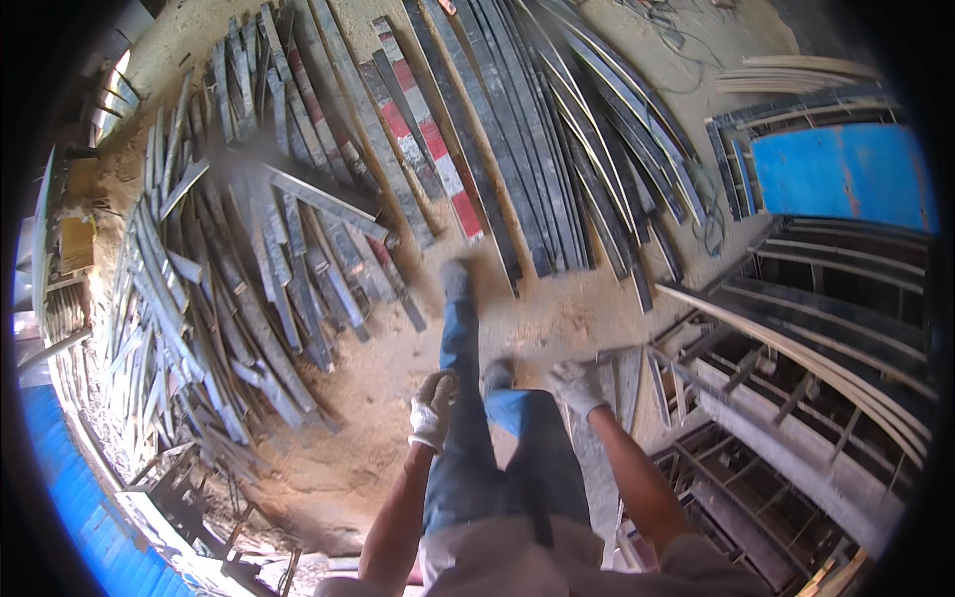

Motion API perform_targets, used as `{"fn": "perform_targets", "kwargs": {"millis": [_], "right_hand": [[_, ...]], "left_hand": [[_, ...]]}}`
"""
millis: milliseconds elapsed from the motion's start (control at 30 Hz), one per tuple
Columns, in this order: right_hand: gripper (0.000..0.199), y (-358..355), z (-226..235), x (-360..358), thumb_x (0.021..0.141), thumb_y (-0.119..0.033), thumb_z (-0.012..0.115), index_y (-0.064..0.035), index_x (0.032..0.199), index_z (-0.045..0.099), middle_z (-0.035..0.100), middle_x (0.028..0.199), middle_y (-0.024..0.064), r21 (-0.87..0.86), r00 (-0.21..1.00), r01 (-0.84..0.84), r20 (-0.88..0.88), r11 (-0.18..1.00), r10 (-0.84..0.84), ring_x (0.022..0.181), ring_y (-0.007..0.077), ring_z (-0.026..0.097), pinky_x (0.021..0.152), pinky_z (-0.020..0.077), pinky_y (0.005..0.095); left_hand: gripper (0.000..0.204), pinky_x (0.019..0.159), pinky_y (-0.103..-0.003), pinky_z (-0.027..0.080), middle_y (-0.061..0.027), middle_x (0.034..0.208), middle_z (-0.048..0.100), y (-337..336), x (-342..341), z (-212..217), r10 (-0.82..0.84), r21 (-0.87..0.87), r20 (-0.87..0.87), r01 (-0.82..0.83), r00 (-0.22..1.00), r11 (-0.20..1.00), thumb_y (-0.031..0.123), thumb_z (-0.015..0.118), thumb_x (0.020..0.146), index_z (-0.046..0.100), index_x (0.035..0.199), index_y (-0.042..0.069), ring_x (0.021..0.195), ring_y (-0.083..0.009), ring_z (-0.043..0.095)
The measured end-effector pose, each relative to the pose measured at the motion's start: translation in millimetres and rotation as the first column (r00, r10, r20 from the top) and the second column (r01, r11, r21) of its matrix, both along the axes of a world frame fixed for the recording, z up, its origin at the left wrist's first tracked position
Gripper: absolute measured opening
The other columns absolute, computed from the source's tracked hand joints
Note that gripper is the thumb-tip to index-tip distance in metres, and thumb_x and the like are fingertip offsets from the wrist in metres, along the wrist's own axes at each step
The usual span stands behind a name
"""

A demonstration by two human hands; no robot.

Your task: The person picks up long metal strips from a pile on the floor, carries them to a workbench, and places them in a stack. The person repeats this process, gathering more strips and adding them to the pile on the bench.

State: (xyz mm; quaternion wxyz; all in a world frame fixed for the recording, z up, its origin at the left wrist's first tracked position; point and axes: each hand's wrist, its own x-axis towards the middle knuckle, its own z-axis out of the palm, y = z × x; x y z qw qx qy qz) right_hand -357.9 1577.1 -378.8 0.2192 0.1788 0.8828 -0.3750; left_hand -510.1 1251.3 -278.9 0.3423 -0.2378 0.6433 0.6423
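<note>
My left hand (432,410), in a pale work glove, hangs in front of my left leg with its fingers curled in. I see nothing held in it. On the other side, my gloved right hand (579,388) is out beside my right leg, fingers partly spread and a little blurred, with nothing visible in it. Close by this hand, grey boards (619,386) lie on the ground, but I cannot tell whether it touches them. My legs are in mid-stride, left foot (456,279) forward near the ends of long dark planks (517,189).
A heap of loose grey strips (214,289) covers the left side. A red-and-white striped board (433,139) lies among the far planks. Metal racks (796,418) stand at right, with long pale strips (806,358) across them and a blue panel (841,174) behind.
</note>
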Motion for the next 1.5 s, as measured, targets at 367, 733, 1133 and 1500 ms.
{"fn": "perform_targets", "kwargs": {"millis": [367,733,1133,1500], "right_hand": [[0.119,-47,-272,-365,0.074,-0.068,0.080,0.0039,0.156,0.032,0.062,0.132,0.0238,0.461,0.976,-0.204,0.161,0.864,0.144,0.111,0.0381,0.063,0.098,0.0484,0.0496],[0.087,-43,-395,-447,0.064,-0.027,0.089,0.0022,0.132,0.043,0.059,0.116,0.0233,0.283,0.991,0.053,0.107,0.958,-0.086,0.108,0.0398,0.062,0.096,0.0516,0.0484],[0.102,87,-403,-470,0.074,-0.042,0.086,0.0048,0.150,0.038,0.055,0.124,0.0196,0.745,0.932,-0.040,-0.212,0.666,0.294,0.118,0.0361,0.052,0.100,0.0440,0.0526],[0.032,8,-454,-566,0.082,-0.013,0.068,0.0027,0.109,0.066,0.062,0.111,0.0214,0.656,0.867,-0.284,-0.136,0.700,0.479,0.094,0.0334,0.064,0.080,0.0527,0.0458]], "left_hand": [[0.031,0.084,-0.033,0.054,-0.0118,0.101,0.076,28,-238,-346,-0.036,-0.397,-0.149,-0.026,0.988,0.918,0.022,0.067,0.099,0.070,0.122,0.002,0.089,-0.0190,0.069],[0.096,0.105,-0.050,0.049,-0.0291,0.148,0.050,123,-377,-497,-0.287,-0.818,-0.151,0.044,0.946,0.574,0.056,0.080,0.081,0.042,0.153,0.004,0.128,-0.0443,0.058],[0.111,0.106,-0.048,0.048,-0.0286,0.146,0.050,172,-462,-533,-0.219,-0.851,-0.123,0.011,0.968,0.525,0.057,0.085,0.074,0.035,0.151,-0.005,0.132,-0.0412,0.054],[0.032,0.065,-0.035,0.060,-0.0088,0.094,0.065,109,-387,-548,0.314,0.132,-0.183,-0.293,0.932,0.947,0.001,0.067,0.090,0.059,0.121,0.007,0.080,-0.0184,0.070]]}}
